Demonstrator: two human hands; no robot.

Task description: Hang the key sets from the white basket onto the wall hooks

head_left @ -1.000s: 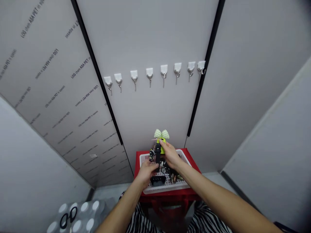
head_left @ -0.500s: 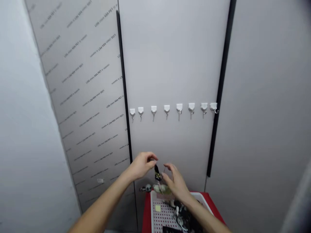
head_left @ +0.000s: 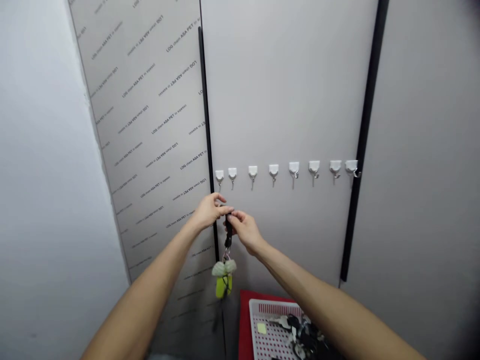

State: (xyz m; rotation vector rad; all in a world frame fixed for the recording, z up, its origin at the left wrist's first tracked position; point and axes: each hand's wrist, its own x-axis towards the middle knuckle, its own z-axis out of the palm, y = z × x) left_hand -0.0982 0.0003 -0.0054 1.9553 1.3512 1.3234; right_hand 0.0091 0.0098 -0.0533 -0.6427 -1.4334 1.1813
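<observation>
A pale wall panel [head_left: 288,90] carries a row of eight hooks [head_left: 273,169], the reference here for every place. Black strips [head_left: 205,100] flank the row, one passing behind its rightmost hook. Well below the row's middle is a red surface [head_left: 244,325], bearing a white basket [head_left: 252,325] that contains a heap of keys [head_left: 305,335] and a pale yellow slip [head_left: 261,328].

From where I stand, the work seems at an early stage: one keychain [head_left: 228,235] is out of the basket and raised just below the row's left end, borne by the hands rather than by a hook, while the heap lies unhandled.

There the left hand [head_left: 207,212] and right hand [head_left: 248,231] meet. The left fingers [head_left: 225,210], nearly closed, hold the upper end of the black strap [head_left: 228,241]; the right fingers [head_left: 238,215] pinch it just beneath. The strap hangs downward from this double grip, followed by a pale green bow [head_left: 224,268] and a yellow-green tag [head_left: 220,289], both clear of the fingers. The link joining strap to bow is too small to make out.
</observation>
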